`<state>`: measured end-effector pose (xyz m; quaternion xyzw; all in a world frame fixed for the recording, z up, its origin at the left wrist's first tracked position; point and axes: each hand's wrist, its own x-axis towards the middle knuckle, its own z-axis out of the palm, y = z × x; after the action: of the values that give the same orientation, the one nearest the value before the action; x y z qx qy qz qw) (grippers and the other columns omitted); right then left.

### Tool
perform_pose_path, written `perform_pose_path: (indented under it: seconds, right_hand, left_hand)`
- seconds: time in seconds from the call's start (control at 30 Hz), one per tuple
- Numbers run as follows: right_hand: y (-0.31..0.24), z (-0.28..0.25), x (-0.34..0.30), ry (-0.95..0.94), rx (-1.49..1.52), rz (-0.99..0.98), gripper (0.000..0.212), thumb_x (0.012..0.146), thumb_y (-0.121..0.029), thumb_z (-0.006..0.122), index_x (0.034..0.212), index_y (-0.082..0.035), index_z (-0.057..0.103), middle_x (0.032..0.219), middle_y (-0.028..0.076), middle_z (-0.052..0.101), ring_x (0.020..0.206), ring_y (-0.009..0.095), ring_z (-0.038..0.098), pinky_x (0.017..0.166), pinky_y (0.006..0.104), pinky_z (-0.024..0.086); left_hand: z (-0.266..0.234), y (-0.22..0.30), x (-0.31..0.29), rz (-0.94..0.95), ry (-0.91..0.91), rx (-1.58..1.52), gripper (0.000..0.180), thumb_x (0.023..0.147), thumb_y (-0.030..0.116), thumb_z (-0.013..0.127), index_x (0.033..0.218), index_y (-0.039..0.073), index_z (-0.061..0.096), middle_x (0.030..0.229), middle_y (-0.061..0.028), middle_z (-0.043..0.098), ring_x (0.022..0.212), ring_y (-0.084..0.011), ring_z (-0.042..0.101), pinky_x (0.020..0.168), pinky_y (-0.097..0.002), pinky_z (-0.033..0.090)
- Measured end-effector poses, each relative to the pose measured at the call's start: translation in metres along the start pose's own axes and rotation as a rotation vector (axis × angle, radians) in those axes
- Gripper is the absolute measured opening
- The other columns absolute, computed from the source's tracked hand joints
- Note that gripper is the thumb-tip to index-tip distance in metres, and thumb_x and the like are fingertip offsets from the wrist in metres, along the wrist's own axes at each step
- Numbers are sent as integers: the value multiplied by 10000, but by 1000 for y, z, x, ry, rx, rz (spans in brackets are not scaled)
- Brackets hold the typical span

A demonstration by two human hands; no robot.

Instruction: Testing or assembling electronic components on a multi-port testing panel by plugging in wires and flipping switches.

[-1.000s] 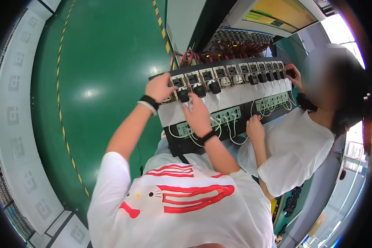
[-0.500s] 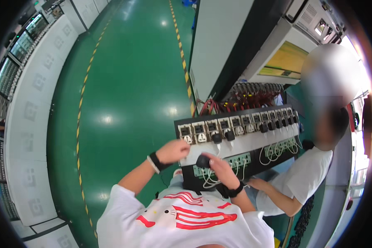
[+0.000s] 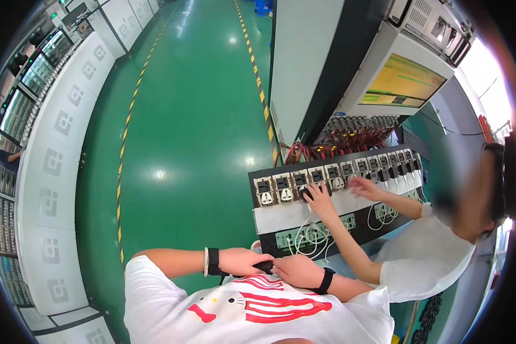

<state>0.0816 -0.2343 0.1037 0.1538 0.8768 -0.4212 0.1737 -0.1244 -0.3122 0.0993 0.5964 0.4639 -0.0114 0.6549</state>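
Close to my shirt front, my left hand (image 3: 239, 262) and my right hand (image 3: 297, 270) meet around a black plug-in power adapter (image 3: 264, 266). Fingers of both hands are closed on it, and they hide much of its shape. Beyond them stands a test rack (image 3: 260, 217) with a row of sockets. White socket faces (image 3: 266, 198) show at its left end. A co-worker's hand (image 3: 322, 202) is on black adapters in the middle of the row, and that person's other hand (image 3: 366, 188) hovers over sockets farther right.
White cables (image 3: 304, 243) loop over a green terminal strip (image 3: 284, 238) below the sockets. Behind the rack are red wires (image 3: 355, 143), a grey cabinet (image 3: 304, 63) and a monitor (image 3: 404, 83). The co-worker (image 3: 421, 261) stands close on my right. Green floor (image 3: 183, 132) lies left.
My left hand has come back from the leftmost sockets, and my right hand has drawn the adapter toward my chest, where both hands meet. The co-worker's hands have reached up to the socket row.
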Motion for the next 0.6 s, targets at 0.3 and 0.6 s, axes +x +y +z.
perform_pose_path:
  seconds: [0.3, 0.6]
  right_hand:
    - [2, 14, -6, 396, 32, -88, 206, 885, -216, 558, 807, -25, 561, 686, 145, 596, 656, 327, 611, 567, 435, 477]
    - [13, 35, -16, 446, 126, -175, 176, 869, -201, 587, 840, -30, 559, 689, 147, 589, 658, 345, 606, 581, 441, 480]
  left_hand:
    - [13, -24, 23, 217, 120, -510, 451, 810, 89, 649, 1236, 39, 511, 1100, -55, 585, 1013, -125, 534, 878, -258, 432]
    - [0, 4, -1, 332, 198, -39, 405, 822, 204, 651, 1181, 49, 548, 1041, -169, 616, 953, -326, 599, 822, -379, 474]
